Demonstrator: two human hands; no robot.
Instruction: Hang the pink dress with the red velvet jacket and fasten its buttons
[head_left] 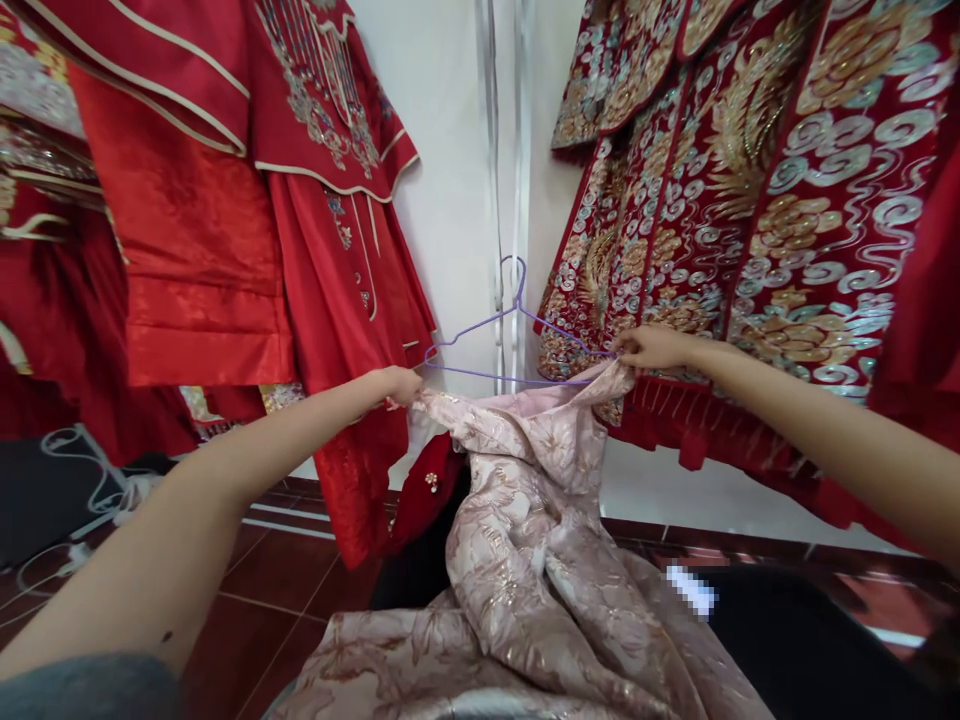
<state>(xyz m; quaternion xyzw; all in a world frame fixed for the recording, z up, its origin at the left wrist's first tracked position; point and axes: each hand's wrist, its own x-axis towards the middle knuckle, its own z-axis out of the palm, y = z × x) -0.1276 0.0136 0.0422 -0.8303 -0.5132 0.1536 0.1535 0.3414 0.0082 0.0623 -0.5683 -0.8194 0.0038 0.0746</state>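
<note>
A pale pink brocade dress point(517, 540) with a shiny floral pattern spreads out below me, its upper edge stretched between my two hands. My left hand point(401, 386) is closed on the left end of that edge. At the right end, my right hand point(651, 348) pinches the cloth close to the corner of a purple hanger point(487, 322). The hanger stands upright behind the dress top, its hook in front of white straps. Whether my right fingers also hold the hanger is hidden.
Red garments point(337, 250) hang on the left, and a heavily embroidered red garment point(750, 190) hangs on the right. White straps point(517, 150) run down the wall between them. White cables point(71, 560) lie at the lower left. A black surface point(810, 640) is at the lower right, above red floor tiles point(262, 620).
</note>
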